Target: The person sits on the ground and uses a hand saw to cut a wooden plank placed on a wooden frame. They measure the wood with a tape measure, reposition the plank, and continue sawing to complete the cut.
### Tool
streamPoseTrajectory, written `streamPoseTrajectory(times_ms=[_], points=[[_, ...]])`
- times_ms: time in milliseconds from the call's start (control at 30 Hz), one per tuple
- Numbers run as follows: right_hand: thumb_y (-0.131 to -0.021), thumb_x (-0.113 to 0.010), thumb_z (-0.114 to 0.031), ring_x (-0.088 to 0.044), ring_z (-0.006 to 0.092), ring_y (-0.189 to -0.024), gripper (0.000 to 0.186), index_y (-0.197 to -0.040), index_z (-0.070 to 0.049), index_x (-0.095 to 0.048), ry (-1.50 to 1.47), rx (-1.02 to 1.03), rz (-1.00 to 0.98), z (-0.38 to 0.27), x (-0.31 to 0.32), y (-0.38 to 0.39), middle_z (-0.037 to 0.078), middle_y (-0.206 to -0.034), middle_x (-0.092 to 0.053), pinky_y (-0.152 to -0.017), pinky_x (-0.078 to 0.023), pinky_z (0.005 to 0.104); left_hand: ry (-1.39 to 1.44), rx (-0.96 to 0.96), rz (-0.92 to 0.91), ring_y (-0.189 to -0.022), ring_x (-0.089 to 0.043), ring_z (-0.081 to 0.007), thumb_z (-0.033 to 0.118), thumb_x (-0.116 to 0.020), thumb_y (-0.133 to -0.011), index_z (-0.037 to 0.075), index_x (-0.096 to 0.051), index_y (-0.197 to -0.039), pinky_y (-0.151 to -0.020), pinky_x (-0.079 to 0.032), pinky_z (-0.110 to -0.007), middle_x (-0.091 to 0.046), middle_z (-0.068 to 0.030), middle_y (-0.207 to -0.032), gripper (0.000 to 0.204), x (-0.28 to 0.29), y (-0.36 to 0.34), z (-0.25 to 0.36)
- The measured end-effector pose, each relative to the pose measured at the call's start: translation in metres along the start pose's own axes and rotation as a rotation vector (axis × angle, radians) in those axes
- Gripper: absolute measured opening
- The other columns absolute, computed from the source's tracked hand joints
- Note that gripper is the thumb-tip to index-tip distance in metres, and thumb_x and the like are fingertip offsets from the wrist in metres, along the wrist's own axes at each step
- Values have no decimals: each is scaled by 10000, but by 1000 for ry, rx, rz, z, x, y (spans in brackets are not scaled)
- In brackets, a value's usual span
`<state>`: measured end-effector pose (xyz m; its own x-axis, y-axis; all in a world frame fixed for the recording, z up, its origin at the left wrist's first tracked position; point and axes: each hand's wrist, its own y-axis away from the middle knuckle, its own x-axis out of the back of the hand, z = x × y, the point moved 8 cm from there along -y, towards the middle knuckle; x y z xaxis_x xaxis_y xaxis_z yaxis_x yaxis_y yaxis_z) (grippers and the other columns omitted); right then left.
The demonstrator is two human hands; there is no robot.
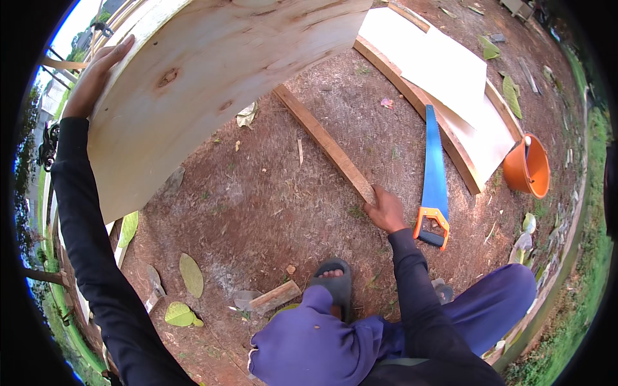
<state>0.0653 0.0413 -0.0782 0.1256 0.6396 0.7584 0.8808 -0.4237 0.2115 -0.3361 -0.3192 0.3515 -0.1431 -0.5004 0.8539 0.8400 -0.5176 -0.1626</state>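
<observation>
Right fingers: I see my right hand (386,211) curled over the near end of the long narrow wooden batten (325,143), fingers closed around it where it lies on the ground.
Left fingers: my left hand (96,74) is stretched flat along the far upper edge of the large pale plywood sheet (212,77), fingers nearly straight, gripping only by the edge; the thumb I cannot make out.
Plywood sheet: tilted up on its edge at the upper left, its face with two dark knots turned toward me, its lower edge above the reddish dirt ground (257,206).
Batten: runs diagonally from under the sheet's lower edge down to my right hand, flat on the dirt.
Saw: a blue-bladed handsaw with an orange and black handle (434,180) lies just beside my right hand, on its right, handle toward me, blade pointing away.
Boards: a stack of pale flat boards on a curved timber strip (450,96) lies beyond the saw, toward the upper right.
Bucket: an orange plastic bucket (528,166) stands at the right end of those boards.
Near edge: my foot in a dark sandal (331,276) rests on the dirt between my knees, with a short wood offcut (273,297) to its left.
</observation>
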Motion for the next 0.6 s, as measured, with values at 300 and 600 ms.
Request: streamPoseTrajectory(times_ms=[300,600], points=[[-842,-754,-291,-672,482,-1029,460,-1190,-8,-655,-9,-33,67,-5,-7,-1,290,-1083,-703,-887,-523,534,-209,153,80,-1301,-560,-346,699,-639,-906,-96,-599,-1371,-1094,-430,-416,-597,-263,-1405,922,-21,32,50],[-838,-752,-262,-695,467,-936,410,-1124,20,-671,-90,64,82,15,-35,-5,263,-992,-714,-829,-531,522,-393,-69,63,-589,-673,-285,859,-680,-755,1,-651,-821,-539,-509,-418,-614,-130,-605,861,-121,171,98]])
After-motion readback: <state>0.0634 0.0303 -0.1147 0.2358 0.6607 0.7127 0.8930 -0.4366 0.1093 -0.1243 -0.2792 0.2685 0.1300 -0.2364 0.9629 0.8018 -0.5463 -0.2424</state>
